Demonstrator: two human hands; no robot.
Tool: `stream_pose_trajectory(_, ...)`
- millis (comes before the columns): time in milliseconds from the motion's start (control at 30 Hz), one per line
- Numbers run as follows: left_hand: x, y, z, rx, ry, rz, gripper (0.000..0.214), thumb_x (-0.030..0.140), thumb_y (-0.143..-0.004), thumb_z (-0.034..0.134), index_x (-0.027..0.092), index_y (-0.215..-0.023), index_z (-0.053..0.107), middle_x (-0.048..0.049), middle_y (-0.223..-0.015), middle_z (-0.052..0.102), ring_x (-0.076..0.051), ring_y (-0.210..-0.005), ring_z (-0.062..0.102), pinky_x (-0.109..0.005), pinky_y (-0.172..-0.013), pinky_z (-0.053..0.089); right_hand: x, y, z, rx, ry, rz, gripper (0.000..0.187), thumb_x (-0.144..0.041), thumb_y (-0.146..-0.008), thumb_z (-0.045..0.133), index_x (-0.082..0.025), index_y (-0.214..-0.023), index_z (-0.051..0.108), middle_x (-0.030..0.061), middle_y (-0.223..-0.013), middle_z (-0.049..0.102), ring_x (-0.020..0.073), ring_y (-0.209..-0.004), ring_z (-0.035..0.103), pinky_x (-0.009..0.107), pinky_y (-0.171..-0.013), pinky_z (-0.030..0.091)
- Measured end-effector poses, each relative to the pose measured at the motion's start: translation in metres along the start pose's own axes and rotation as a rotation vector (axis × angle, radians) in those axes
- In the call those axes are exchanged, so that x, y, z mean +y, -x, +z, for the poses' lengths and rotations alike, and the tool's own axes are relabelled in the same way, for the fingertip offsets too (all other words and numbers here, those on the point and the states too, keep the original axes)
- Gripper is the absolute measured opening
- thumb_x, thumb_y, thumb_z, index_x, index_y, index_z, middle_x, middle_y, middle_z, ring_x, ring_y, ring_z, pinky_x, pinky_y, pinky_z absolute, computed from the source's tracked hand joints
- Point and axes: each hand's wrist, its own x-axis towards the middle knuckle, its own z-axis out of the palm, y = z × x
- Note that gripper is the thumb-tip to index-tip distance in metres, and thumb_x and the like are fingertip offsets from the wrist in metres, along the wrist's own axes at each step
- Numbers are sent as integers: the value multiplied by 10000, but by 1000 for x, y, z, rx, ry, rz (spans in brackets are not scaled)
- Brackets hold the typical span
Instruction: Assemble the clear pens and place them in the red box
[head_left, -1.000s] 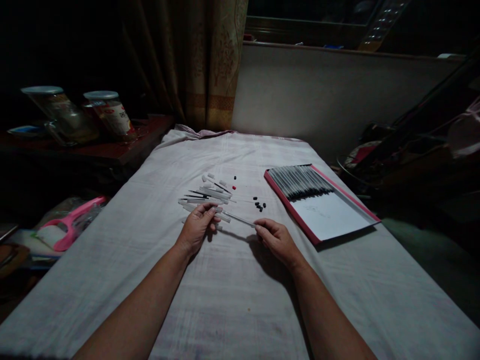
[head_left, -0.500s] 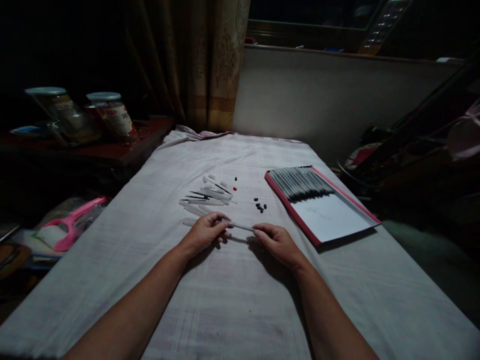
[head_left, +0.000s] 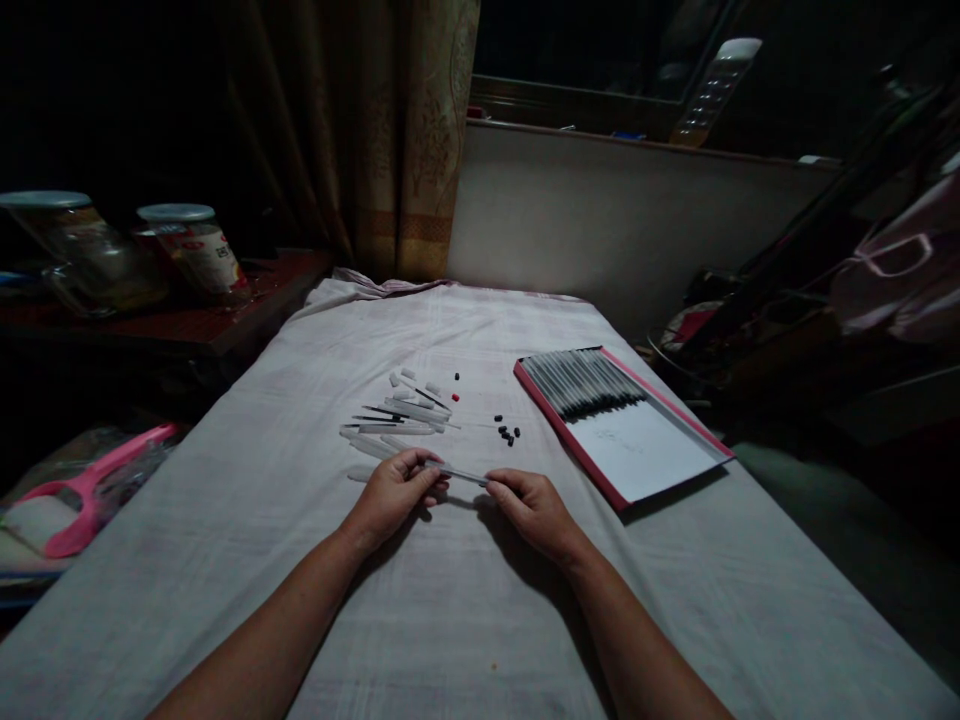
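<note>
Your left hand [head_left: 394,490] and right hand [head_left: 529,505] hold one clear pen barrel [head_left: 456,473] between them, just above the white tablecloth [head_left: 465,620]. Each hand is curled nearly closed, with thumb and fingertips pinching one end of the barrel. The barrel lies close to level, slanting slightly down toward your right. In this dim light you cannot tell whether a refill sits inside it.

Just beyond your left hand lies a loose heap of pen parts [head_left: 405,412], made up of clear barrels and thin dark refills. A cluster of small black caps [head_left: 506,432] sits beyond the gap between your hands, near the barrel but apart from it. A single red cap [head_left: 455,397] lies farther back.

To your right, well apart from both hands, is a red-rimmed tray [head_left: 645,455]. A row of assembled pens [head_left: 581,383] fills its far end. At your left, two lidded jars [head_left: 191,250] stand on a dark side table [head_left: 225,320]. A pink-handled tool [head_left: 82,490] lies below them.
</note>
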Motion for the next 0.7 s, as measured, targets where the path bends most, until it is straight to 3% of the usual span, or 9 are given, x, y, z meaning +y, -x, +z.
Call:
stream_pose_trajectory(100, 0, 0, 3, 16, 26, 6, 404, 397, -622, 855, 146, -852, 639, -40, -678, 713, -153, -604, 690, -163, -443, 491, -8, -3, -4, 0, 45, -4, 286, -355, -879, 531, -173, -832, 746, 32, -729, 727, 187, -694, 653, 284, -668, 486)
stream_pose_trajectory(200, 2, 0, 4, 31, 63, 7, 520, 396, -671, 835, 179, -1089, 615, -44, -799, 734, -137, -565, 677, -171, -412, 496, -16, -12, -21, 26, 135, -31, 264, -360, -864, 557, -192, -822, 756, 41, -752, 747, 193, -697, 665, 293, -672, 493)
stream_pose_trajectory(267, 5, 0, 1, 49, 108, -8, 650, 391, -705, 820, 230, -1263, 526, -62, -939, 742, -127, -540, 670, -183, -383, 496, -15, -25, -44, 151, 184, -62, 266, -395, -836, 588, -202, -838, 771, 63, -819, 766, 213, -749, 687, 317, -726, 514)
stream_pose_trajectory(367, 11, -1, -9, 39, 195, -43, 624, 365, -745, 800, 244, -1286, 516, -76, -1018, 730, -132, -592, 694, -187, -404, 521, 6, -51, -97, 520, 232, -25, 350, -457, -799, 607, -173, -896, 786, 102, -926, 773, 254, -867, 701, 361, -803, 531)
stream_pose_trajectory(433, 13, -3, -15, -1, 253, -63, 516, 332, -756, 798, 216, -1210, 584, -69, -969, 730, -132, -630, 702, -182, -441, 538, 27, -70, -136, 720, 328, 105, 391, -438, -785, 615, -140, -968, 790, 116, -990, 772, 272, -930, 698, 358, -830, 527)
stream_pose_trajectory(467, 14, -5, -18, -21, 278, -69, 461, 315, -755, 801, 199, -1161, 617, -63, -931, 729, -133, -641, 702, -182, -460, 546, 39, -79, -155, 797, 395, 236, 401, -426, -789, 608, -138, -1000, 790, 109, -989, 776, 270, -922, 701, 340, -805, 529)
stream_pose_trajectory(533, 15, -7, -21, -60, 316, -80, 362, 289, -752, 808, 170, -1063, 667, -55, -855, 724, -137, -647, 697, -191, -492, 561, 59, -93, -184, 857, 497, 451, 405, -401, -777, 610, -130, -1015, 794, 116, -968, 781, 289, -904, 705, 332, -752, 527)
stream_pose_trajectory(600, 15, -9, -21, -90, 344, -86, 307, 273, -741, 820, 153, -996, 698, -55, -808, 720, -147, -666, 699, -202, -528, 571, 75, -103, -201, 878, 543, 542, 391, -374, -756, 620, -123, -993, 803, 152, -971, 777, 324, -897, 701, 357, -714, 519)
stream_pose_trajectory(700, 14, -11, -22, -107, 373, -87, 305, 268, -722, 840, 151, -977, 722, -62, -806, 727, -161, -705, 706, -210, -571, 573, 93, -115, -207, 878, 600, 610, 379, -377, -746, 617, -148, -974, 813, 173, -980, 771, 334, -880, 695, 371, -693, 503)
